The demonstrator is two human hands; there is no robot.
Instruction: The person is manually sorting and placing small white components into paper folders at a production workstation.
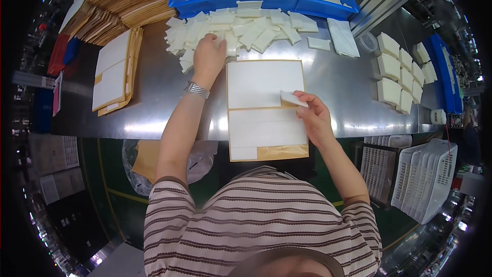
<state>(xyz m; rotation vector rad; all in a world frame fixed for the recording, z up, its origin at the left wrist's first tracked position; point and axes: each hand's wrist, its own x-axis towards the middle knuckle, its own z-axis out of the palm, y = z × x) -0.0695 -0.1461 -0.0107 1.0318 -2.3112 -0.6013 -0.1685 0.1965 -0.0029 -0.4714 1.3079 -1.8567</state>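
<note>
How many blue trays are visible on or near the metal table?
2. One blue tray sits at the table's far edge, full of white pieces. A second blue tray lies at the right, mostly cut off by the picture's rim. Others may be hidden.

Card sheet [266,110] at the desk's [154,107] near edge; loose pads [241,28] behind it, the tray [256,2] behind those; envelope stacks [123,5] far left, pad stacks [402,74] right.

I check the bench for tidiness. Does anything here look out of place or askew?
Mostly orderly. The white pieces lie in a loose, jumbled heap in front of the blue bin, under the left hand. The brown sheet overhangs the table edge. The right hand holds one white piece over it.
</note>
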